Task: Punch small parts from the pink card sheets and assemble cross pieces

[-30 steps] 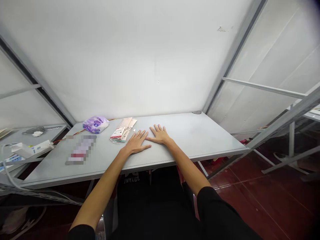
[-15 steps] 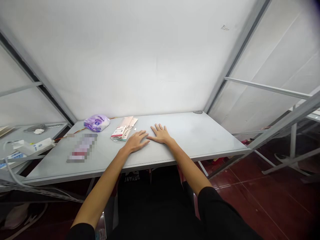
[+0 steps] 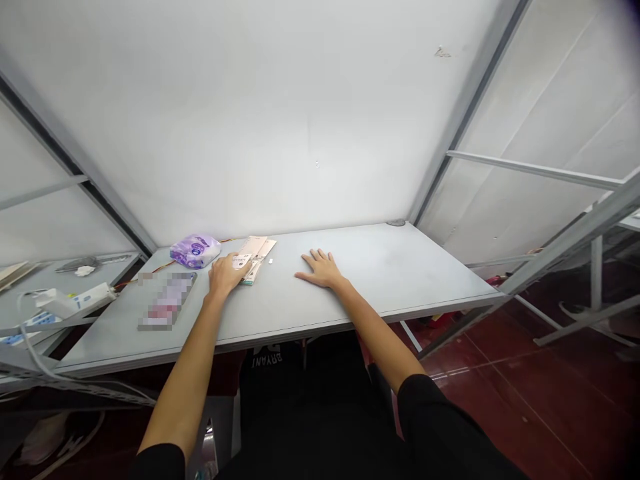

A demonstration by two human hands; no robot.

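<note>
My left hand [image 3: 226, 273] lies on a small stack of flat beige and red packets [image 3: 256, 252] at the back left of the grey table [image 3: 380, 273]. Its fingers rest on the packets' near end and look spread, not gripping. My right hand [image 3: 320, 268] lies flat on the bare tabletop near the middle, fingers stretched out, holding nothing. A purple soft pack [image 3: 195, 251] sits just left of the packets. A tiny white bit [image 3: 271, 261] lies right of the packets.
A blurred flat item [image 3: 166, 301] lies on the table's left part. A white power strip with cables [image 3: 70, 300] sits on a neighbouring shelf at far left. Grey metal frame bars [image 3: 530, 175] run along the right, over a dark red floor.
My left hand has slid left from beside the right hand onto the stack of packets. The right hand has stayed flat in place.
</note>
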